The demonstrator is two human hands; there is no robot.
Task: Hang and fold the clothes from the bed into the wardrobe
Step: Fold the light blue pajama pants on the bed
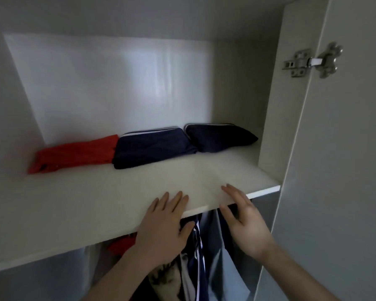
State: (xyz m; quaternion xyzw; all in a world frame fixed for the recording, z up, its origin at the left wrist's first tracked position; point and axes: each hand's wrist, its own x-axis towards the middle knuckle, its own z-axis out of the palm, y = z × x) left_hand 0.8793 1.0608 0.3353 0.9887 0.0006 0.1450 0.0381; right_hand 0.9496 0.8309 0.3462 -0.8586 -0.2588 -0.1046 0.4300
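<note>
The hanging clothes [201, 253] below the shelf [96, 205] are mostly hidden (hands cover them), hangers unseen.

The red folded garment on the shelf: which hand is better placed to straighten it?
Probably the left hand: it lies nearer the red folded garment; the right hand is farther right, below the navy bundles.

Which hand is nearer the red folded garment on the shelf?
Left. The left hand lies at the shelf edge, below-right of the red garment; the right hand is farther right.
</note>
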